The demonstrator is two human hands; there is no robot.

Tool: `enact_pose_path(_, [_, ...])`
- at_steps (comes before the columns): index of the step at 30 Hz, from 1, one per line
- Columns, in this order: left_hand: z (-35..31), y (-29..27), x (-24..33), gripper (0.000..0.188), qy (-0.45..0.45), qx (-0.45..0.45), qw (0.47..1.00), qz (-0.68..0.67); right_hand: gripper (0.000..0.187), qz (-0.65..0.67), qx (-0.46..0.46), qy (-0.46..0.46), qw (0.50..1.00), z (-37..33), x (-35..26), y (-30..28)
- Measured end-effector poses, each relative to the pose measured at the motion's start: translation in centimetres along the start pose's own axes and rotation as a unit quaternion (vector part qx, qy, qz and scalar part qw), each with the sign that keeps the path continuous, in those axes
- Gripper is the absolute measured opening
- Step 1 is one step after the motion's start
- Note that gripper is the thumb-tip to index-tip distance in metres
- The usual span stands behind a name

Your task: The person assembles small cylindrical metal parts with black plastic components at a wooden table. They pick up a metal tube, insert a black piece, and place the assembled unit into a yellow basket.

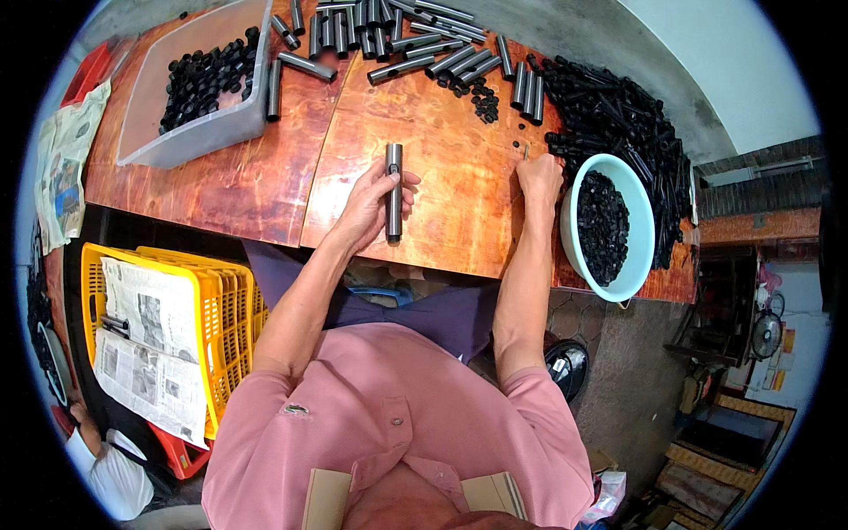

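My left hand (365, 203) is wrapped round a dark metal tube (394, 223), which stands out lengthwise above the near part of the wooden table. A round hole shows in the tube's side, close to my thumb. My right hand (541, 180) is a fist by the table's right side, beside the pale blue basin (647, 234). A thin yellowish tip pokes up from its fingers; what it belongs to is hidden. Small black parts (602, 221) fill the basin. Several small black rings (484, 106) lie scattered beyond my hands.
Many metal tubes (380, 42) lie along the table's back. A translucent plastic bin (141, 146) with black pieces stands at the left. Long black parts (618, 110) are heaped behind the basin. Below left are yellow crates (231, 309) with newspaper (150, 353); another person (119, 477) sits beyond.
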State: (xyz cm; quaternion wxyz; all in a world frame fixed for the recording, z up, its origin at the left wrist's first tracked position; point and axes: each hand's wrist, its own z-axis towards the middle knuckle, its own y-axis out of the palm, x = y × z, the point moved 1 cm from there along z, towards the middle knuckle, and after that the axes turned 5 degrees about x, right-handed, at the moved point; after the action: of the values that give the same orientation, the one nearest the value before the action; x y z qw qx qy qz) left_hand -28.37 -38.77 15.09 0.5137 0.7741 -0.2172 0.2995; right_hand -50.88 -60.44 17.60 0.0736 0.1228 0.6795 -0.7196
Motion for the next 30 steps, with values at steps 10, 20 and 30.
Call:
enact_pose_path(10, [0.4,-1.3,-0.6,0.045,-0.023,-0.056,0.998,-0.029,0.029,0.289,-0.043,0.023,0.956,-4.7,-1.4,-2.8])
enact_pose_path(20, [0.1,-1.2,-0.5,0.057,-0.055,-0.111,0.99,-0.059,0.019,0.649,-0.12,-0.139,0.738,-16.2,-5.9,-1.5])
enact_pose_path(30, [-0.3,-0.6,0.0,0.055,-0.048,-0.119,0.99,-0.053,0.011,0.6,-0.052,-0.204,0.772,-17.9,-6.1,0.4])
